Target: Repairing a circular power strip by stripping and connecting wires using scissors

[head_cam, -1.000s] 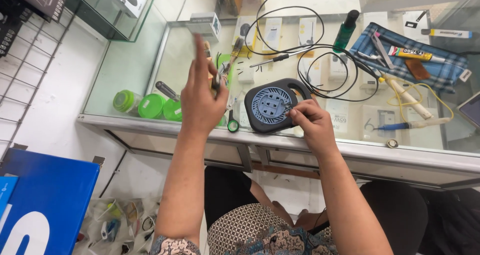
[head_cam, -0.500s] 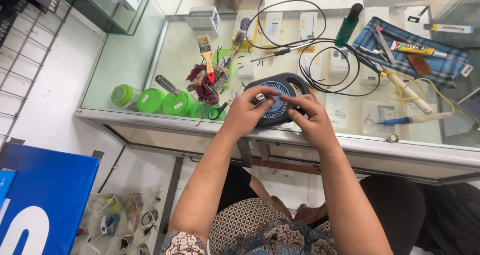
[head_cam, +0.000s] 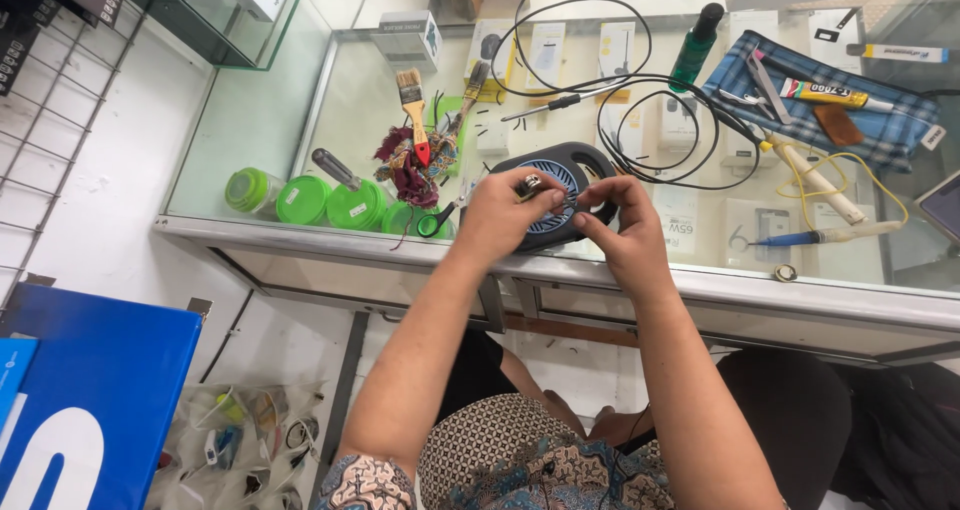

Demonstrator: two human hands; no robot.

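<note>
A dark speaker with a round blue grille [head_cam: 583, 168] lies on the glass counter [head_cam: 380, 100] near its front edge. Both hands meet just above it. My left hand [head_cam: 505, 210] pinches a small silver-and-black part [head_cam: 531, 183] between thumb and fingers. My right hand [head_cam: 615, 220] touches the same spot from the right, fingertips pressed against the left hand's; what it grips is too small to make out. The lower half of the speaker is hidden behind the hands.
Left of the hands: green lids [head_cam: 330, 202], a paintbrush [head_cam: 413, 105], a rag and green-handled scissors [head_cam: 435, 217]. Behind: looped black cables [head_cam: 640, 100], a screwdriver [head_cam: 560, 103], a green bottle [head_cam: 697, 45]. Right: a plaid cloth with tools [head_cam: 850, 100], a glue tube [head_cam: 830, 94], a soldering iron [head_cam: 820, 236].
My left hand came down from the raised position behind the speaker to meet the right hand over the grille, now holding a small part. The paintbrush and rag are uncovered.
</note>
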